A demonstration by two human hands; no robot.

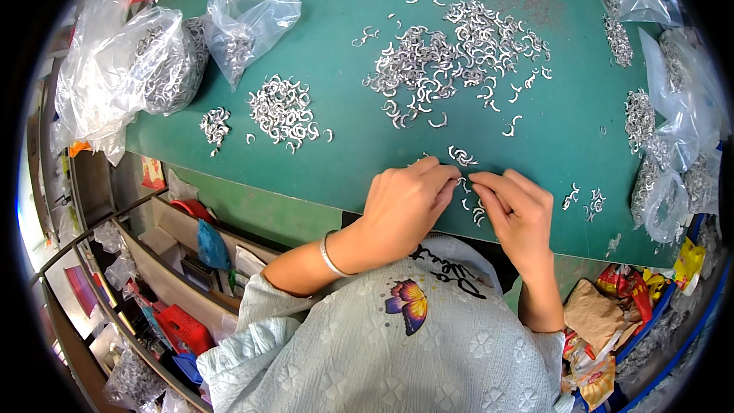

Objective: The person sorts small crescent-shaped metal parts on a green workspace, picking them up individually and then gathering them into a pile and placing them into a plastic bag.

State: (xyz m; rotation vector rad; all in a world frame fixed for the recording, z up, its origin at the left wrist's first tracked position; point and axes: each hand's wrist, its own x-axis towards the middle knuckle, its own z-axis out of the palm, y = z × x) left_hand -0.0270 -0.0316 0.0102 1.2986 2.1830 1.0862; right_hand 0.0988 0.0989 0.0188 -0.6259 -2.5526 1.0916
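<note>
My left hand (409, 197), with a bracelet on its wrist, is closed in a pinch near the table's front edge. A small C-shaped metal piece (462, 183) shows at its fingertips. Just to the right, my right hand (521, 210) has its thumb and forefinger pinched together; whatever lies between them is too small to make out. Several such pieces form a little cluster (462, 156) beyond my fingertips, and more loose pieces (479, 213) lie between the two hands. A large spread heap of the silvery curved pieces (428, 61) covers the middle of the green table (344, 168).
Smaller piles (281, 109) lie to the left, with two small groups (595, 203) at the right. Clear bags of metal pieces (170, 61) stand at the left, and others (677, 138) line the right edge. Open drawers (176, 237) and a red basket (183, 329) are below left.
</note>
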